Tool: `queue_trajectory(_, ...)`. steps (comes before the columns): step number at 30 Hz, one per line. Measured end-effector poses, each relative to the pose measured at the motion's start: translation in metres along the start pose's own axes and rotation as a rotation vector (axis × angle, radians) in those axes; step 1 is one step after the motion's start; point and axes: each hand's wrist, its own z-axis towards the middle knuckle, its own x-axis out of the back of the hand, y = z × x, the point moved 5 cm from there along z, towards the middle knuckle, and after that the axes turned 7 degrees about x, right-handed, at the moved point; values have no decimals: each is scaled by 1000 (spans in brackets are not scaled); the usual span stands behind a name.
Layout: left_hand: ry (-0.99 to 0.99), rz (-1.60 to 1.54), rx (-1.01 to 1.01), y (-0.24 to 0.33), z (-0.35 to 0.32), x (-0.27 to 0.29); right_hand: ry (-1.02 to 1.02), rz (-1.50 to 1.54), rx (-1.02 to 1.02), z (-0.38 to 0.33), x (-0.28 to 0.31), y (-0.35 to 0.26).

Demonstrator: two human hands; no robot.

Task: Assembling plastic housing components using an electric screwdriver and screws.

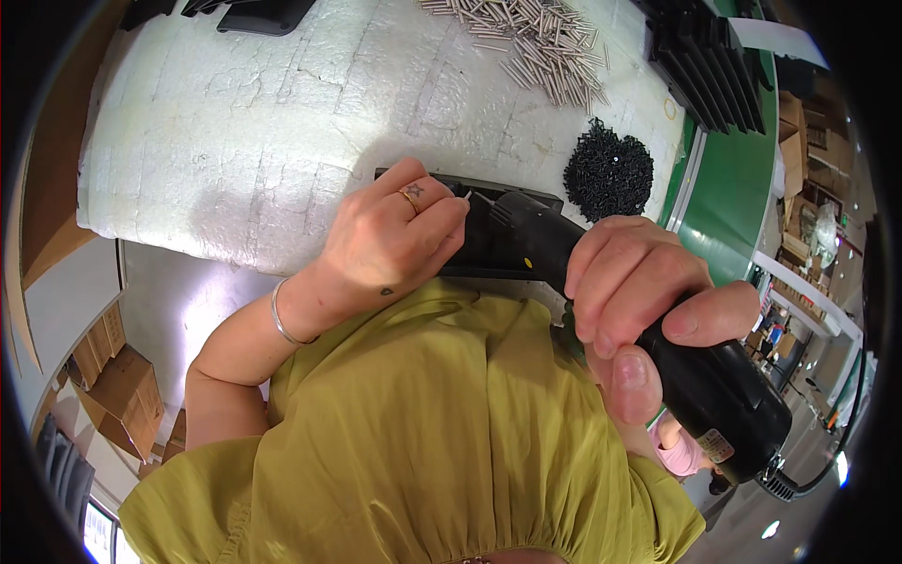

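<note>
My right hand (pixel 648 301) is wrapped round a black electric screwdriver (pixel 719 390), whose cord leaves its lower end. The tool lies slanted, its nose pointing up and left over a black plastic part (pixel 493 246) in front of my body. My left hand (pixel 399 221), with a ring and a bracelet, is closed in a pinch at the part, close to the screwdriver's nose. A small pale tip shows by its fingers; what they hold is mostly hidden. Beyond my right hand is a heap of small black screws (pixel 609 174).
White foam sheeting (pixel 254 132) covers the work surface, with a green surface (pixel 719 216) along its right. Silvery metal pins (pixel 554 61) lie heaped at the far side. Black ribbed parts (pixel 709 70) stand far right; another black part (pixel 268 14) lies far left. Cardboard boxes (pixel 122 395) stand left.
</note>
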Motion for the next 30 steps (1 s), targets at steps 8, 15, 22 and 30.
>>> queue_trajectory(8, 2, -73, -3, -2, 1, -3, -23, 39, -84, 7, 1, 1)
queue_trajectory(15, -36, -84, 20, -2, 3, -5, -24, 21, -116, 11, -2, 5)
queue_trajectory(22, -75, -61, 42, 0, 2, -6, -63, 7, -135, 12, -5, 3)
queue_trajectory(30, -96, -33, 0, 8, 8, -5, 230, 148, -17, -1, 24, -16)
